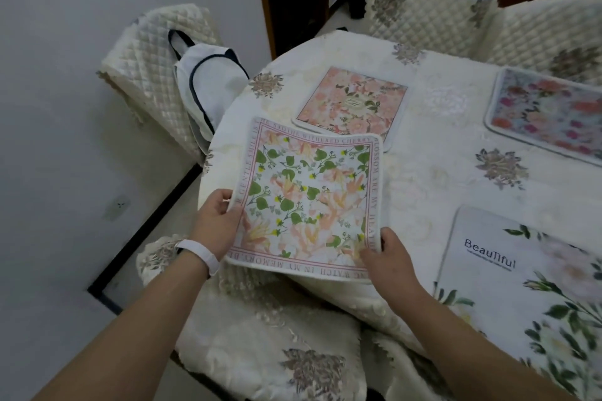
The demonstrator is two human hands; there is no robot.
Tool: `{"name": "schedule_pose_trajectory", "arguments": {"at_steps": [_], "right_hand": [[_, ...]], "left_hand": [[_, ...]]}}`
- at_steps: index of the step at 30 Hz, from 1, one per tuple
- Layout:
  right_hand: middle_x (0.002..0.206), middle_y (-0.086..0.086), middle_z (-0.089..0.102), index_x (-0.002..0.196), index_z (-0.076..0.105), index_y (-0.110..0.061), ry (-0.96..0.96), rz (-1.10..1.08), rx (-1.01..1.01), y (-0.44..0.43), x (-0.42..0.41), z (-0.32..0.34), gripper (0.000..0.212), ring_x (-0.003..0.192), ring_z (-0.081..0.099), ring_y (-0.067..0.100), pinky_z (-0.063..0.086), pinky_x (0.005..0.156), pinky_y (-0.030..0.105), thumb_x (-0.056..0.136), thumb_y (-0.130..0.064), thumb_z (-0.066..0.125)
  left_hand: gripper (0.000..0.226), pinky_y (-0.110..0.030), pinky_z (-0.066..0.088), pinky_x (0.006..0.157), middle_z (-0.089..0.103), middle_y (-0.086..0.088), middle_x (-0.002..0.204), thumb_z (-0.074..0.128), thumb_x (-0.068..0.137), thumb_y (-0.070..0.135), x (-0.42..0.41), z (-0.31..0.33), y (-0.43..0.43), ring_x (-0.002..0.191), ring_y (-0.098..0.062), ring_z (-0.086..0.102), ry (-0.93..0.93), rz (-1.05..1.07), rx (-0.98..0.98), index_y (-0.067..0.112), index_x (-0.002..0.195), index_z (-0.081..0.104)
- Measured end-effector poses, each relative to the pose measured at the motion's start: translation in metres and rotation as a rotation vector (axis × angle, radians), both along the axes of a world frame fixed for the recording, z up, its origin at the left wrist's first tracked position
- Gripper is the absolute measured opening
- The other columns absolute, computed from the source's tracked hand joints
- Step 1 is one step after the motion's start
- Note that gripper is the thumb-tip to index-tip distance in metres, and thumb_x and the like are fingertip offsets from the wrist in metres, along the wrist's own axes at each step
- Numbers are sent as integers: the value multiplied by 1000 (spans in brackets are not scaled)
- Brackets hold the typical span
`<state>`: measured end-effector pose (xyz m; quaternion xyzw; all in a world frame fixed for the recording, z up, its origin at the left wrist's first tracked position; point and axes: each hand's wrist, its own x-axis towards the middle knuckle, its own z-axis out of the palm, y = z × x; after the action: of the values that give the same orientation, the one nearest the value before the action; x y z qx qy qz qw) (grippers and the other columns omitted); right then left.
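A square floral mat (pixel 306 198) with green leaves, peach flowers and a lettered pink border is held over the near left part of the table. My left hand (pixel 216 221) grips its left edge, thumb on top. My right hand (pixel 387 257) grips its near right corner. The mat's far edge curls slightly and overlaps the corner of a pink floral mat (pixel 351 104) lying flat behind it.
The round table (pixel 433 156) wears a cream embroidered cloth. A red-flowered mat (pixel 547 114) lies at the far right and a white "Beautiful" mat (pixel 527 296) at the near right. Quilted chairs (pixel 430 6) surround the table; a white bag (pixel 208 81) sits on the left chair.
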<state>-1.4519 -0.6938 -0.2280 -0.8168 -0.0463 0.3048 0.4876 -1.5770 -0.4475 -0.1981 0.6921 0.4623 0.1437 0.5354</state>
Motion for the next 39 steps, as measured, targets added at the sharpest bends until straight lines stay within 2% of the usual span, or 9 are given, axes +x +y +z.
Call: {"name": "schedule_pose_trajectory", "arguments": {"at_steps": [4,8,13,20,24,30,33,36,39], "right_hand": [[94,-7,66,93,56,-21,-1,-78,-20,31,-12,0,8,85,64,11,48,60,25,95,-14,57],[95,-10,66,93,56,-25,4,-159,-38,51,-26,-3,10,85,64,10,50,62,25,96,-15,57],[95,-12,65,96,57,-24,-6,-255,-77,64,-37,-11,9,86,64,10,49,62,24,95,-15,58],[95,-7,66,94,56,-21,-43,-309,-175,66,-37,-23,2,84,64,13,51,61,28,94,-20,58],[94,-7,65,94,55,-20,-47,-339,-231,61,-28,-32,2,83,63,13,51,59,28,93,-19,56],[86,0,60,94,53,-10,-58,-357,-324,63,-23,-51,9,74,57,14,44,54,28,94,-19,54],[89,-2,60,96,53,-11,-45,-344,-336,65,-23,-60,7,77,58,12,50,60,30,94,-17,53],[91,0,61,98,54,-9,-36,-342,-366,65,-22,-68,10,80,60,18,56,70,39,91,-17,53],[91,3,62,96,53,-9,-36,-346,-385,64,-20,-76,11,80,60,21,56,70,41,91,-18,53]], "left_hand": [[14,-38,53,63,69,-8,70,50,97,11,7,-5,38,61,-22,65,0,-87,-25,17,86,56],[14,-51,57,72,68,0,60,50,96,12,14,-12,71,62,-26,66,17,-175,-40,20,86,58],[14,-56,55,73,71,-4,64,52,95,18,19,-27,95,67,-30,68,-1,-273,-23,27,85,58],[12,-41,55,67,70,-5,67,51,96,13,34,-42,99,65,-23,67,-30,-334,-50,21,88,55],[13,-40,55,71,72,-7,74,53,95,10,48,-59,101,73,-26,69,-28,-343,-147,21,89,57],[11,-32,52,67,72,-1,82,54,94,14,60,-82,97,77,-18,68,87,-395,-108,23,89,56],[12,-36,55,70,71,0,90,54,92,13,65,-93,100,82,-20,68,138,-405,-107,25,89,56],[9,-30,51,66,68,2,91,53,93,12,69,-101,101,80,-17,66,169,-418,-95,20,96,56],[10,-29,51,68,68,3,90,52,94,11,72,-106,102,82,-17,66,183,-419,-91,20,96,55]]}}
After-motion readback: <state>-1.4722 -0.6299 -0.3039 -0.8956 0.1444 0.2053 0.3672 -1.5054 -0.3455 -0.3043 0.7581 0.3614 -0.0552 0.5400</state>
